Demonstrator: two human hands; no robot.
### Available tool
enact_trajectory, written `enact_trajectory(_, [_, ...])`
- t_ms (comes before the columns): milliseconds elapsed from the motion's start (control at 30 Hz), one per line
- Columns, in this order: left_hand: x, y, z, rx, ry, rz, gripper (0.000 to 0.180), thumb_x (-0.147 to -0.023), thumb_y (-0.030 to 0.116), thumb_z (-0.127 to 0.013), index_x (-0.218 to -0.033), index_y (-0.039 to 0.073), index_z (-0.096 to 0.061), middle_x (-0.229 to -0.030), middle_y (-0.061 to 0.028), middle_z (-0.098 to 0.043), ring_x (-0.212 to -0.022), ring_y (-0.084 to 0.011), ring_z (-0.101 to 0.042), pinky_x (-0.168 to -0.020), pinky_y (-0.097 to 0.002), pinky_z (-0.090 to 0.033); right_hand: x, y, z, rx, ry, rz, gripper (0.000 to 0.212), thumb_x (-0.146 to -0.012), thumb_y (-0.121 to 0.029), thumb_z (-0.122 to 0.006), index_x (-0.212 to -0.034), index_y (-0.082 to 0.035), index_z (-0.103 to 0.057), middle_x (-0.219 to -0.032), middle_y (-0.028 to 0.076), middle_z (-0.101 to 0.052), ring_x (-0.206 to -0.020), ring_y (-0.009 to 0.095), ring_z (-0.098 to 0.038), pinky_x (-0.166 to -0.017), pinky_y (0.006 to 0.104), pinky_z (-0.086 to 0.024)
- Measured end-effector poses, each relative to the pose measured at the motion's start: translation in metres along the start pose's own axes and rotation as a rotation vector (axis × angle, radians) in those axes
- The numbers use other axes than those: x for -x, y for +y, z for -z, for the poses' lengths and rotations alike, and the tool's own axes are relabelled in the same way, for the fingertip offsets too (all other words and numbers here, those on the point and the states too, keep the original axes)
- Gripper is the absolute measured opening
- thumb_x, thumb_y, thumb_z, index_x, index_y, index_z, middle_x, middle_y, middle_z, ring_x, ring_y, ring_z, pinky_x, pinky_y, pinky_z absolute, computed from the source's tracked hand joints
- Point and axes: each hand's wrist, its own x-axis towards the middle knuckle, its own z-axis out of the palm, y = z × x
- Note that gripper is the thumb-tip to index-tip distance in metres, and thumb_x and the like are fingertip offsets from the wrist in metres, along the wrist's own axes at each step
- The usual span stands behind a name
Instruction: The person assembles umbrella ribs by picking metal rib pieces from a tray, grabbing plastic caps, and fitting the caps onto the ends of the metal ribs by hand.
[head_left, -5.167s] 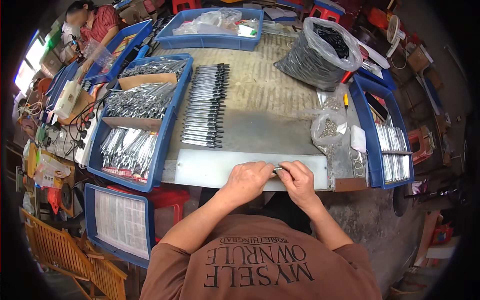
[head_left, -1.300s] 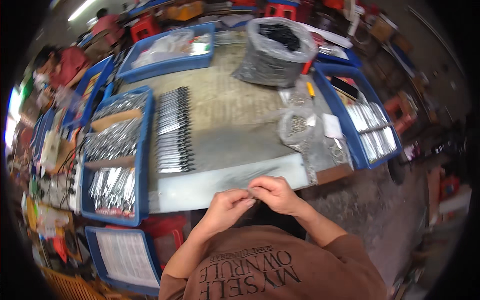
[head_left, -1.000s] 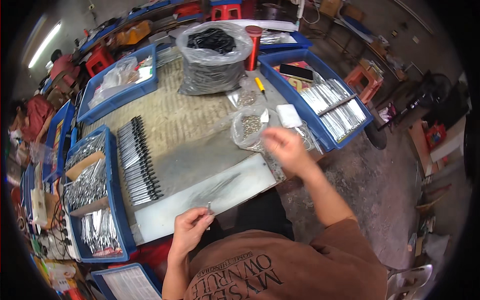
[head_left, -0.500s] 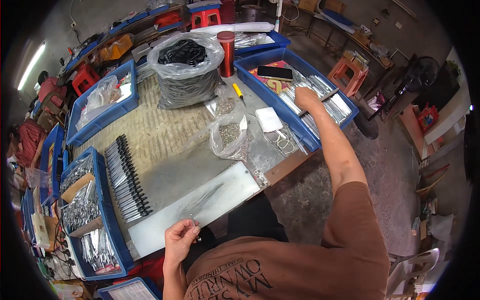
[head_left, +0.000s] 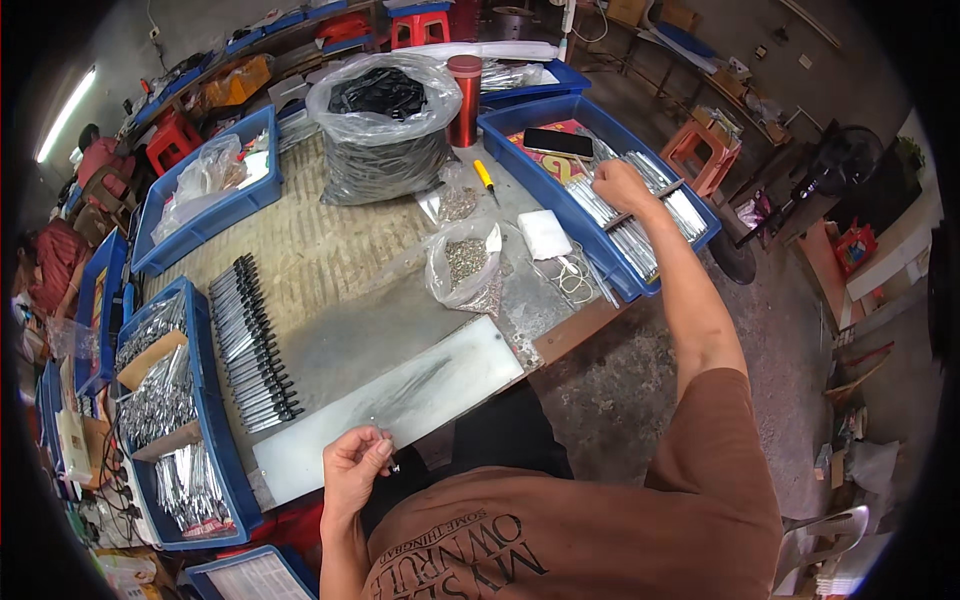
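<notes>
My left hand [head_left: 354, 468] is raised just off the near edge of the table and pinches a small dark metal part between thumb and fingers. It hovers by the front edge of a white scuffed board [head_left: 420, 395]. My right arm stretches far out to the right, where my right hand [head_left: 617, 186] rests with curled fingers on the silver metal strips [head_left: 640, 235] stacked in a blue tray [head_left: 560, 205]. Whether it grips a strip is hidden by the fingers. A clear bag of small metal bits [head_left: 466, 266] lies between the board and the tray.
A row of black-handled pieces [head_left: 250, 342] lies left of the board. Blue trays of silver parts [head_left: 165, 400] line the left edge. At the back stand a large bag of black parts [head_left: 385, 125], a red cylinder [head_left: 463, 95], a yellow screwdriver [head_left: 485, 178] and a phone [head_left: 558, 143].
Both hands were together at the board's front edge. My right hand then left, swung out right and reached into the blue tray of strips. My left hand stayed near the board with the small part.
</notes>
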Motion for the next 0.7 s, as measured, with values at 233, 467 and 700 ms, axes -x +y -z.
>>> enact_trajectory(233, [-0.011,0.009,-0.009,0.052,-0.013,-0.045,0.008,-0.083,0.007,-0.06,-0.082,-0.001,-0.059,-0.072,-0.0023,-0.057,-0.058,-0.0077,-0.051,-0.052,-0.0198,-0.043,0.062,-0.092,-0.001,-0.796,-0.269,0.237,0.007,-0.077,-0.007,-0.056,-0.076,-0.001,-0.057,-0.068,-0.002,-0.053,-0.064,0.005,-0.047,-0.056,0.0222,-0.04])
enact_trajectory(467, [-0.027,0.009,-0.028,0.181,0.005,-0.095,0.013,-0.082,0.01,-0.062,-0.075,-0.001,-0.059,-0.07,-0.0036,-0.057,-0.057,-0.0106,-0.053,-0.055,-0.0222,-0.044,0.155,-0.172,-0.04,-1.155,-0.669,0.303,0.005,-0.08,-0.004,-0.059,-0.082,-0.002,-0.055,-0.071,-0.003,-0.052,-0.063,0.003,-0.047,-0.055,0.0193,-0.038])
enact_trajectory(700, [-0.026,-0.006,-0.028,0.318,0.064,-0.088,0.014,-0.083,0.01,-0.062,-0.09,-0.002,-0.062,-0.073,-0.003,-0.058,-0.06,-0.0085,-0.054,-0.053,-0.0211,-0.048,0.198,-0.203,-0.068,-1.441,-0.872,0.24,0.009,-0.083,-0.007,-0.059,-0.084,0.0,-0.054,-0.068,-0.003,-0.05,-0.06,0.004,-0.046,-0.051,0.0197,-0.037])
